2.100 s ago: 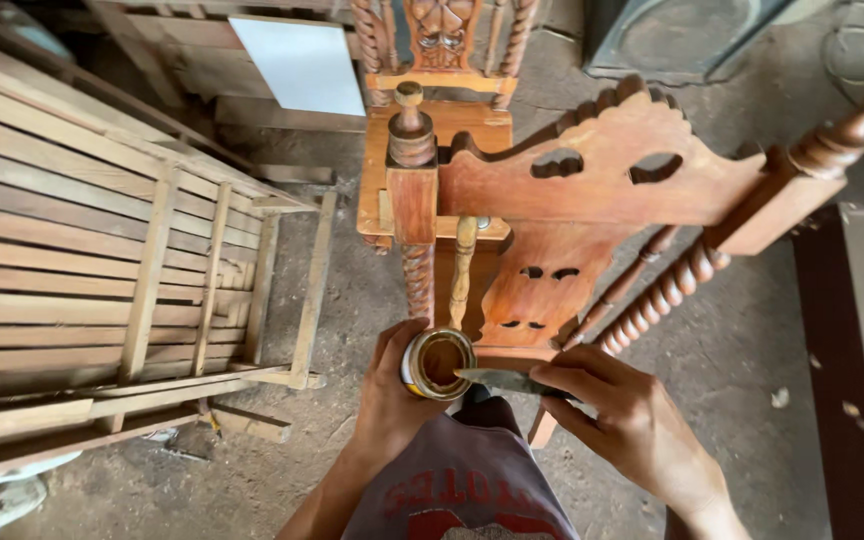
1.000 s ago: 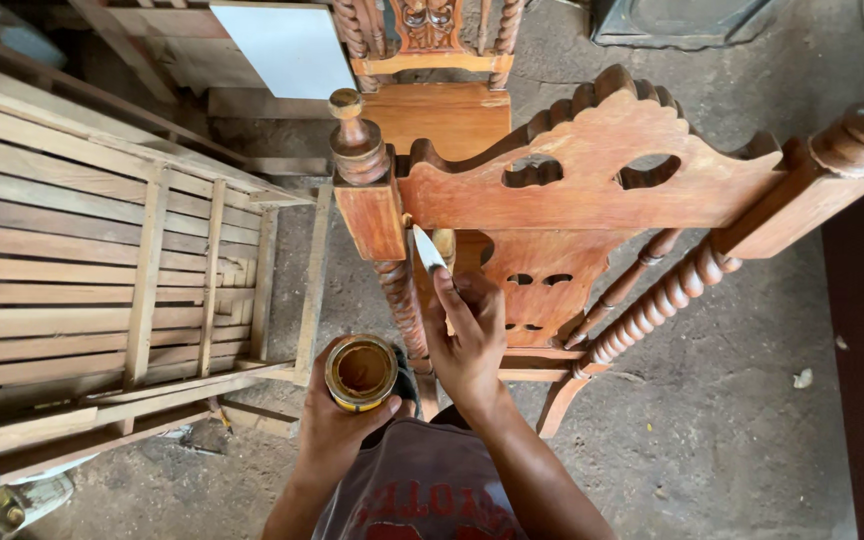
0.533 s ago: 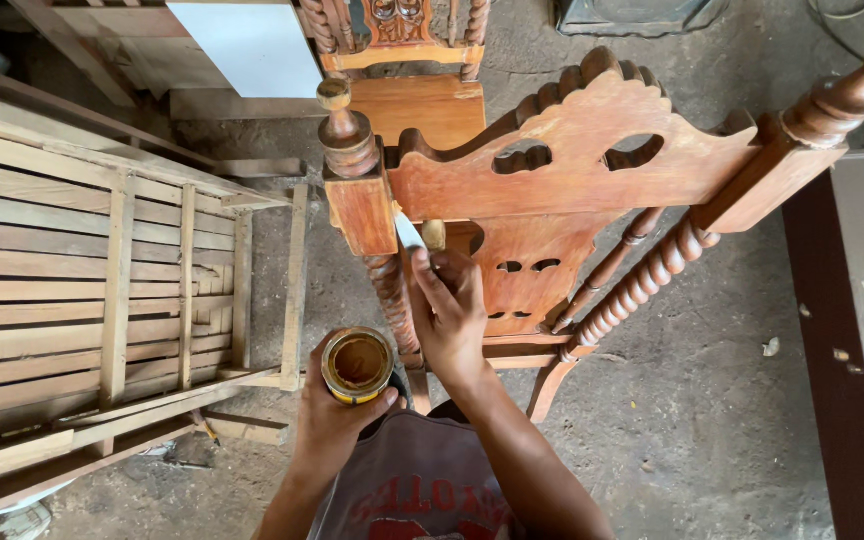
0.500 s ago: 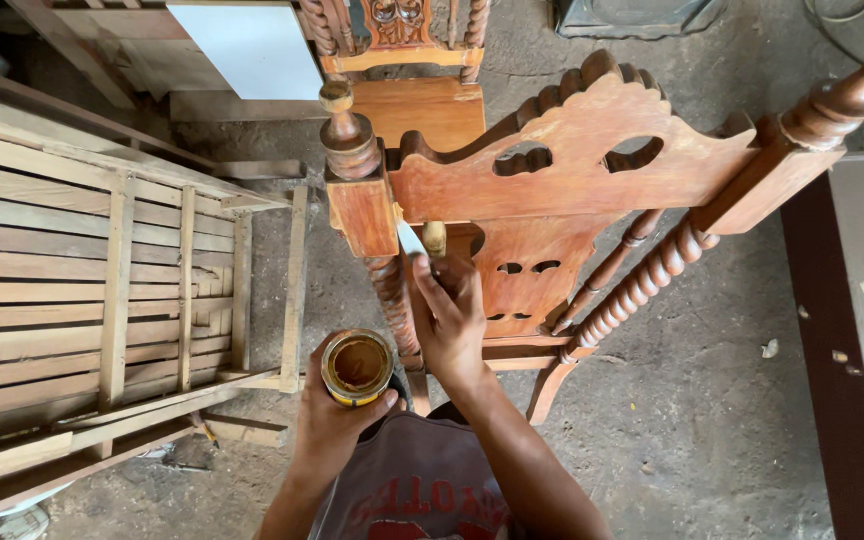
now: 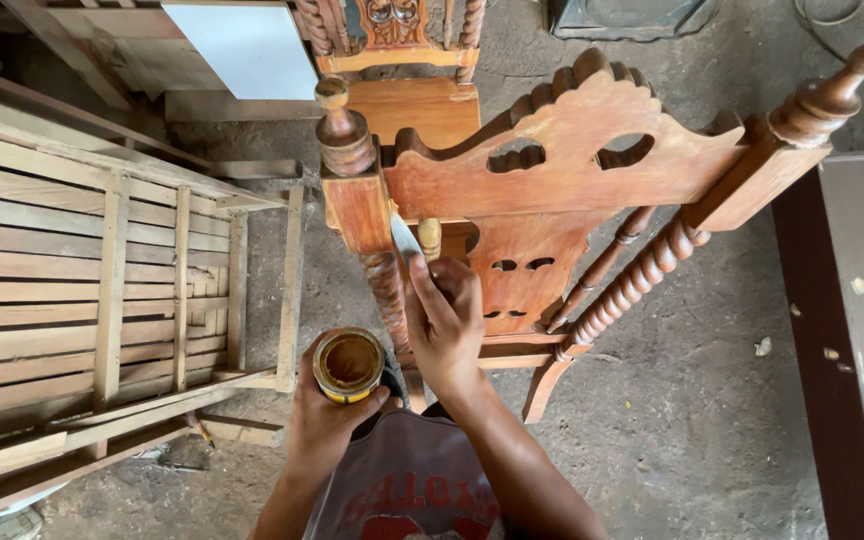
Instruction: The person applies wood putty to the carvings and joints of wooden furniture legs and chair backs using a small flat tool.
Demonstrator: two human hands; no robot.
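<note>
1. The slatted wooden frame point(image 5: 102, 300) fills the left of the frame, lying on the dusty concrete floor point(image 5: 712, 420); it plays no part in the work at hand.
2. The carved wooden chair point(image 5: 562, 170) takes up the centre and upper right, its shaped backrest facing the camera, a turned finial post at each top corner. A second chair point(image 5: 402, 90) stands behind it at the top centre.
3. The right hand point(image 5: 444, 322), at centre, is closed around a small putty knife point(image 5: 404, 238) whose pale blade touches the inner edge of the left post, just below the finial.
4. The left hand point(image 5: 324, 420), at lower centre, grips a small round tin point(image 5: 348, 364) of brownish filler, held upright and open just beside the post.
5. As a judgement: the blade is best kept nearly flat to the wood and drawn along the joint with light, even pressure, so that filler packs into the gap rather than smearing over the carved face. The tin should stay level and near for reloading.
</note>
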